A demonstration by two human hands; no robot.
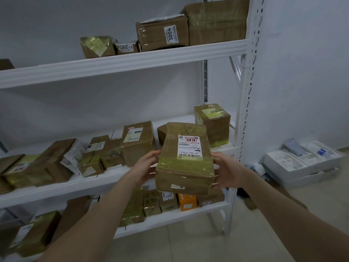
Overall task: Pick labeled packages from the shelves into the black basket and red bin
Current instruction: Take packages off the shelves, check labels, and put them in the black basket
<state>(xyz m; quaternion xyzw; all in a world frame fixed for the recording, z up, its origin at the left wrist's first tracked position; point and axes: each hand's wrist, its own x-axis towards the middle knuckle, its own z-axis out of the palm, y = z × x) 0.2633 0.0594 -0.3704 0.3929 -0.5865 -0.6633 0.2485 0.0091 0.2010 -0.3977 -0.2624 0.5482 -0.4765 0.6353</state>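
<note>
I'm holding the package (185,167) up in front of the middle shelf (94,186). Its white label (189,147) reads 602-602-12-815, upside down, with a red stamp. My left grip (145,167) and right grip (228,172) clasp its sides. A top-shelf box (162,34) says 3004.

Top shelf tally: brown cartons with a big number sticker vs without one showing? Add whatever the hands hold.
Cartons with a number sticker: 2
Cartons with no number sticker showing: 3, one cut off at the left edge
Labeled package gripped by left hand and right hand: 1
Total: 6
</note>
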